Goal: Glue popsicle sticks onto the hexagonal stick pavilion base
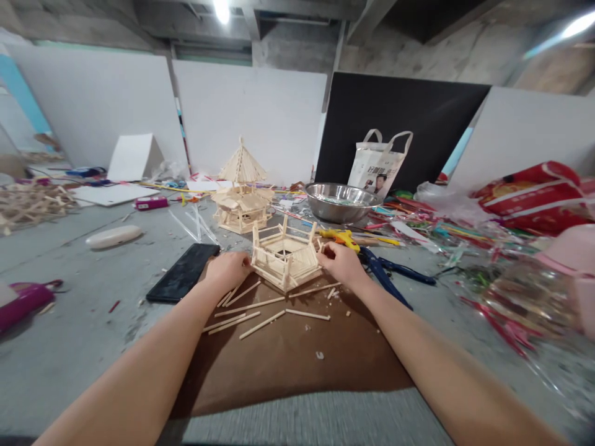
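Note:
A six-sided model of thin wooden sticks point(304, 260), with a low railing and short upright posts, sits on the brown sheet in front of me. My left hand point(229, 267) is closed at its left corner, fingers curled against the sticks. On the opposite corner my right hand point(343, 266) pinches the model's edge; both fingertips are partly hidden. Several loose wooden sticks point(263, 324) lie on the sheet just before the model. Behind it stands a finished-looking stick pavilion point(242, 201) with a pointed roof.
The brown sheet point(297, 365) covers the grey surface near me. A black phone point(179, 275) lies left; a yellow glue gun point(341, 238) and dark blue pliers point(383, 275) lie right. Farther back are a steel bowl point(344, 201), a white bag point(374, 167) and scattered coloured scraps.

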Available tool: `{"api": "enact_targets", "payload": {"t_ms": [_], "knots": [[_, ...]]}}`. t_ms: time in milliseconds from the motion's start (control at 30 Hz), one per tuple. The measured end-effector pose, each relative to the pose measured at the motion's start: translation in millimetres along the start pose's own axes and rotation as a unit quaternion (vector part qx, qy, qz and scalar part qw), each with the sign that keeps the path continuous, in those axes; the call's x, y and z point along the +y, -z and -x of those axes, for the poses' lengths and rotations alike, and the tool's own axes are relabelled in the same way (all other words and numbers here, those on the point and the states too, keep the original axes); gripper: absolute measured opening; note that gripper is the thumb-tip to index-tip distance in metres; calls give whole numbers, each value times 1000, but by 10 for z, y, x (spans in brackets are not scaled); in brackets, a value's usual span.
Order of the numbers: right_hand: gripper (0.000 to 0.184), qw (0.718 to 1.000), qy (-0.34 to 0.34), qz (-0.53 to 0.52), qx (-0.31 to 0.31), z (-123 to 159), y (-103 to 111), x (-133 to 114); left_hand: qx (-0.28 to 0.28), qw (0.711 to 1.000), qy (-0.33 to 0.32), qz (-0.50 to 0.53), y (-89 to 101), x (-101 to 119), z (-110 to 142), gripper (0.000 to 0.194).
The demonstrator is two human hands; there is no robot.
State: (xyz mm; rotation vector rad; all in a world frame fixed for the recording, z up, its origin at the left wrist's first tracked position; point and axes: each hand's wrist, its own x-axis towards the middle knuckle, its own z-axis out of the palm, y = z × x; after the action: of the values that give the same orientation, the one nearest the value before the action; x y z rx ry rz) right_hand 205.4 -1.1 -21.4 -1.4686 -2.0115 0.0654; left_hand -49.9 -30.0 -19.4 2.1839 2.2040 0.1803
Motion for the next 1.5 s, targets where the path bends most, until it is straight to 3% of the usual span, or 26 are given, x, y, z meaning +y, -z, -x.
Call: {"api": "enact_targets", "payload": {"t_ms": [333,800,1033,1233,1367,1500], "knots": [[19,994,61,89,16,74,41,-109,-3,1000,-23,6,-52,-90,-71,29],[25,981,148,113,62,121,36,-141,-17,999,-36,17,-57,-90,-104,31],[26,978,194,76,18,136,142,-157,-25,998,-49,35,-48,-125,-117,28],[25,987,123,1,106,117,118,-127,31,999,8,35,56,-153,-82,34],[26,990,89,-5,108,107,115,-162,103,990,84,37,164,-120,-31,49],[33,990,63,-19,122,127,191,-248,118,985,110,53,218,-99,-5,57]]}}
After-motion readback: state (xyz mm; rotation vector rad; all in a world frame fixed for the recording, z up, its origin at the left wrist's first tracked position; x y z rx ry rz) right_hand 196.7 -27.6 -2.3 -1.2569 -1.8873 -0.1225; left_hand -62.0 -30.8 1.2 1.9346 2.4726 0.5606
